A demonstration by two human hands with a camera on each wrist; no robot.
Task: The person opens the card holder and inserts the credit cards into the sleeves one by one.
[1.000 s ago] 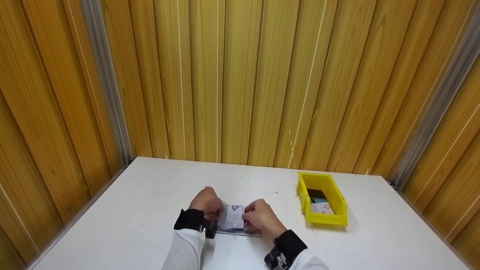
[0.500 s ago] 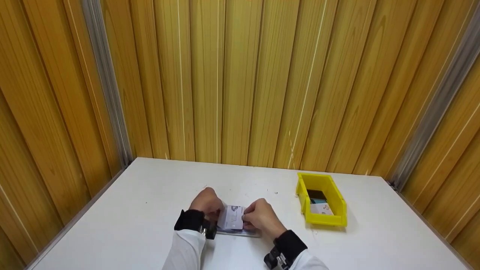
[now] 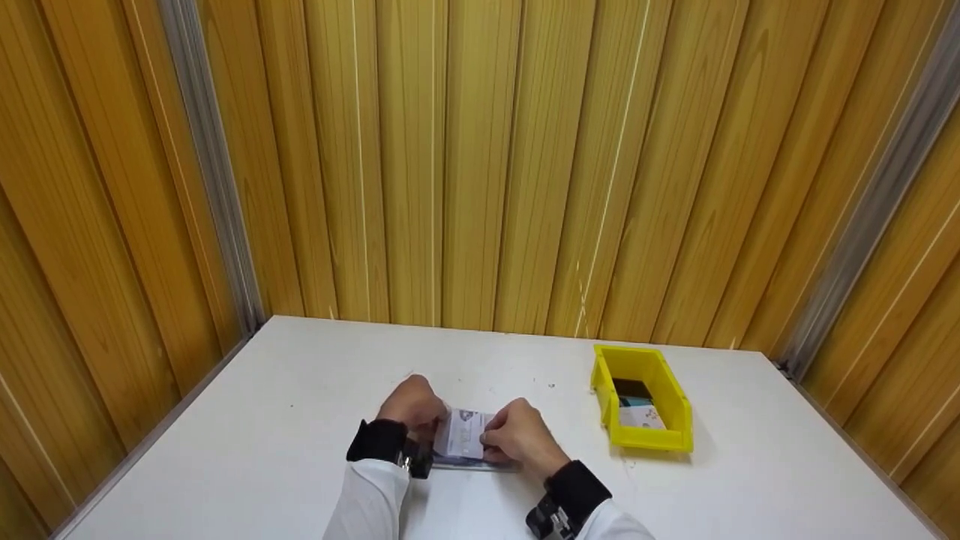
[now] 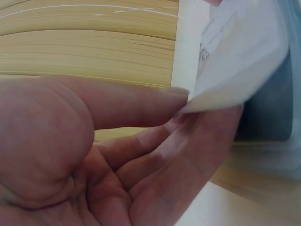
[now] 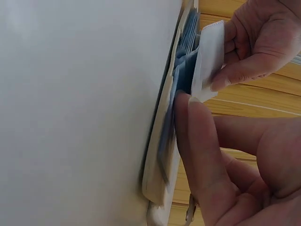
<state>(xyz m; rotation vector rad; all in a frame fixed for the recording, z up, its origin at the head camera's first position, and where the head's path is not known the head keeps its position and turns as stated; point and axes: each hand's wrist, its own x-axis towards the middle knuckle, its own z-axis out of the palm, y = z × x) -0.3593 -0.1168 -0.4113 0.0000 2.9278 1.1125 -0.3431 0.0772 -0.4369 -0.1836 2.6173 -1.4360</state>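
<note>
Card (image 3: 466, 436) shifted slightly left; right hand (image 3: 521, 435) pinches it, left hand (image 3: 412, 405) pinches page (image 5: 211, 52); page buckling could jam card.

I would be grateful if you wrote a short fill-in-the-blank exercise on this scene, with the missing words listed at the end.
1. The bin on the table is coloured ____.
2. In the head view, the bin stands to the ____ of the right hand.
3. The left hand pinches a printed white flap between its fingers and its ____.
4. The band round each wrist is coloured ____.

Missing words: yellow; right; thumb; black.
</note>
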